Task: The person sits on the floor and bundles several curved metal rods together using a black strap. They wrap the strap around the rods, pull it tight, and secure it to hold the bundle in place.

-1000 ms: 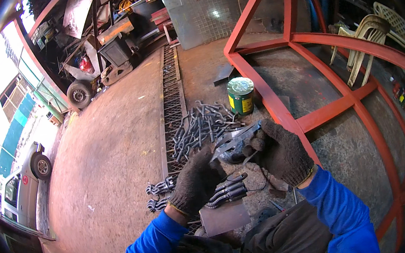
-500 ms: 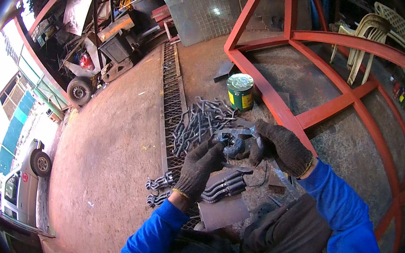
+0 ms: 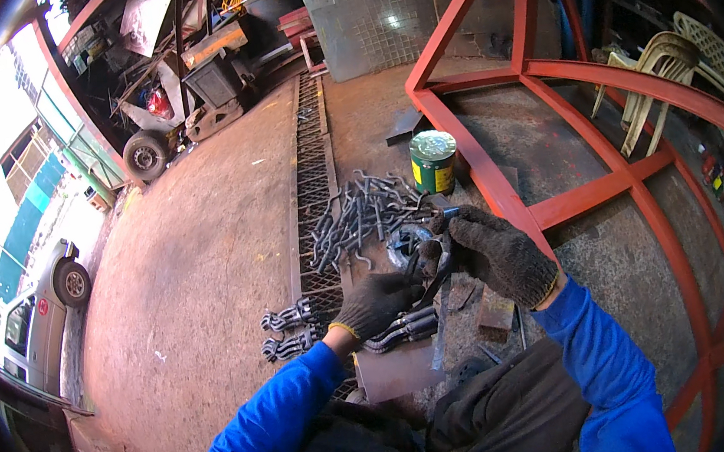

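Observation:
My left hand [image 3: 380, 301], in a dark knit glove, is closed on one end of a dark flexible strip [image 3: 438, 276]. The same kind of glove covers my right hand [image 3: 502, 252], raised higher and farther right, its fingers closed around the strip's upper part. Just beyond the strip sits a round, shiny, plastic-looking coil [image 3: 407, 241], partly hidden by my fingers. Under my left hand a bundle of bent dark metal rods [image 3: 403, 331] lies on a flat plate [image 3: 398, 372]. Loose bent rods [image 3: 361, 217] form a heap farther off.
More tied rod bundles [image 3: 289, 331] lie left of my hand, at the metal drain grating [image 3: 307, 157]. A green and yellow can [image 3: 433, 162] stands behind the heap. A red steel frame [image 3: 498, 195] fills the right side. A small block [image 3: 497, 313] lies near my knee.
The shiny strip stretched between my hands has come away from there, and the coil sits farther off. My left hand moved right and down; my right hand rose slightly, and a dark strip now spans them.

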